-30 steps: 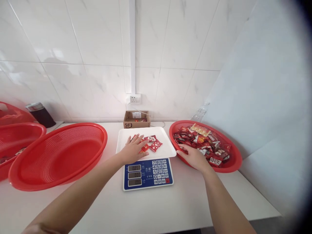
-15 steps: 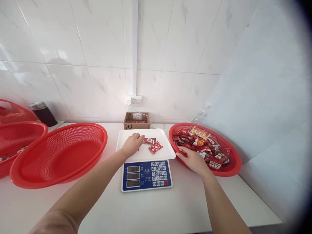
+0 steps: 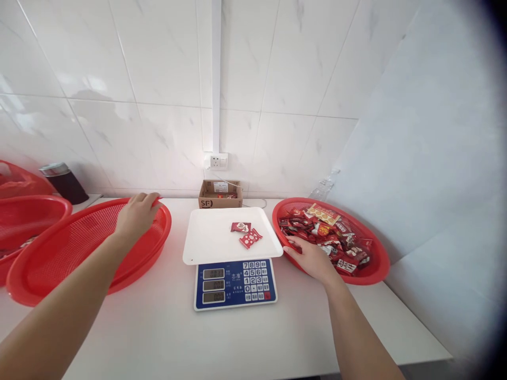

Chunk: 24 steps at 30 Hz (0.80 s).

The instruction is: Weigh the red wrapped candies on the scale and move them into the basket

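My left hand (image 3: pixel 138 213) is closed over the far rim of a large empty red basket (image 3: pixel 63 264); a bit of red, likely candy wrappers, shows at its fingertips. My right hand (image 3: pixel 309 258) rests on the near left rim of the red basket full of candy (image 3: pixel 374 269), fingers curled at the edge. Between the baskets stands a blue scale (image 3: pixel 235 283) with a white tray (image 3: pixel 209 237). Two red candy packets (image 3: pixel 245 233) lie on the tray.
A second red basket (image 3: pixel 27 216) sits at the far left with a dark lidded jar (image 3: pixel 63 182) behind it. A small cardboard box (image 3: pixel 216 194) stands against the tiled wall under a socket (image 3: pixel 219 161). The counter's front edge runs below the scale.
My left hand closed on packets on the tray, then swung left to the empty basket. Fewer packets lie on the tray. My right hand stayed on the candy basket's rim.
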### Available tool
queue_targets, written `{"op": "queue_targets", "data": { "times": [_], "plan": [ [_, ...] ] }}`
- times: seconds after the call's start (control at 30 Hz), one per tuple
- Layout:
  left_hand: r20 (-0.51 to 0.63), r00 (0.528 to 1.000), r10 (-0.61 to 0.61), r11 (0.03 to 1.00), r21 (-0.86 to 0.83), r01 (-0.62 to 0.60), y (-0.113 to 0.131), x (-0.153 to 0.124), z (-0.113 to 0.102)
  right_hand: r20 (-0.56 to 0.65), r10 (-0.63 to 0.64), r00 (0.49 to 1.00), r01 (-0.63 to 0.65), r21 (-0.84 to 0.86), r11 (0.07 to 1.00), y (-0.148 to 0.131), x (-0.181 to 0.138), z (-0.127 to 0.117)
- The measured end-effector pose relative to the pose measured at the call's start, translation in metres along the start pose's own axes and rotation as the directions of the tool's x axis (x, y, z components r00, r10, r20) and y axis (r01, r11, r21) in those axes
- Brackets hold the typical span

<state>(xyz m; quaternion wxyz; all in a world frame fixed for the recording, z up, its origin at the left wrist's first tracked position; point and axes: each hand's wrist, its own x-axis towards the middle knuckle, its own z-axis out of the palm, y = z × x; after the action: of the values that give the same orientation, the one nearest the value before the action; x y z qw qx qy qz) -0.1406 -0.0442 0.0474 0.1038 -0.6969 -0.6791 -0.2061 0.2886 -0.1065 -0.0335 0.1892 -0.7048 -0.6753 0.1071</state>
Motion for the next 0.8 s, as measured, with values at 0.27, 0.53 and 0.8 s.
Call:
{"op": "queue_targets", "data": {
  "times": [0.27,0.53,0.8],
  "plan": [
    [0.138,0.986,0.091,0.992,-0.096,-0.078,0.016,-0.010,0.026,0.001,0.014,1.000,-0.014,-0.003,1.000,0.000,0.000,0.000],
    [0.352,0.743,0.569,0.814,-0.366,-0.451,0.167,-0.014,0.074,-0.008,0.004,1.000,-0.004,0.016,1.000,-0.002,0.000,0.000],
    [0.392,0.706,0.589,0.808,-0.255,-0.532,0.197,-0.018,0.094,-0.022,-0.020,1.000,0.020,0.022,1.000,0.002,-0.001,0.001]
  ]
}}
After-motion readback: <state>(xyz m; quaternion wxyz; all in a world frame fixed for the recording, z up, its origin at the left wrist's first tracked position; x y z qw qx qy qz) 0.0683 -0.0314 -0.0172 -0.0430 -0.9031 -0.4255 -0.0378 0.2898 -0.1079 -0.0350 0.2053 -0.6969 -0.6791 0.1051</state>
